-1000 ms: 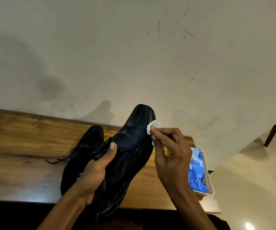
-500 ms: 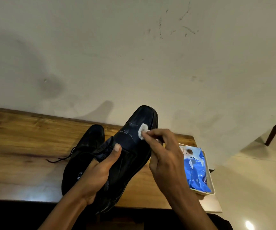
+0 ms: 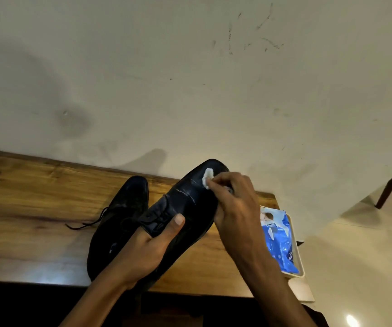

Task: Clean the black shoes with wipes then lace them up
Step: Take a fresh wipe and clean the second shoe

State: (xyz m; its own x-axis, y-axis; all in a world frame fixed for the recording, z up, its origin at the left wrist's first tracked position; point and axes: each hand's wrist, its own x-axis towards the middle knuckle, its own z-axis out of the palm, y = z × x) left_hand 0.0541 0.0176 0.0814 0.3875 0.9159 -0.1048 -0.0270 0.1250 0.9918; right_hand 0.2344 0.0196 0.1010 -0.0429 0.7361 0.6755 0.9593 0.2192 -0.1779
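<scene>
Wiping: underway on toe of held shoe [image 3: 180, 208]
Left hand [image 3: 143, 251]: grips shoe
Right hand [image 3: 235, 208]: pinches wipe [image 3: 207, 175]
Other shoe [image 3: 121, 208]: on bench [image 3: 25, 208], lace loose
Lacing: not begun

The scene is dim and warm, with soft, uneven light. A small bright spot of glare sits on the floor [image 3: 351, 320] below and to the right of the right hand [image 3: 236, 208]. A pale sheen lies on the wooden table [image 3: 25, 208] to the left of the left hand [image 3: 143, 253], near its front edge — the strip below that edge falls into near-black. Faint highlights streak the held shoe [image 3: 185, 204] between the two hands. Above the left hand a soft shoe-shaped shadow [image 3: 151, 158] falls on the wall [image 3: 190, 79], and a broader smudge of shade spreads further left. Wide-angle distortion bends the table edge. Detail is slightly soft throughout — the dark shoes lose texture.
</scene>
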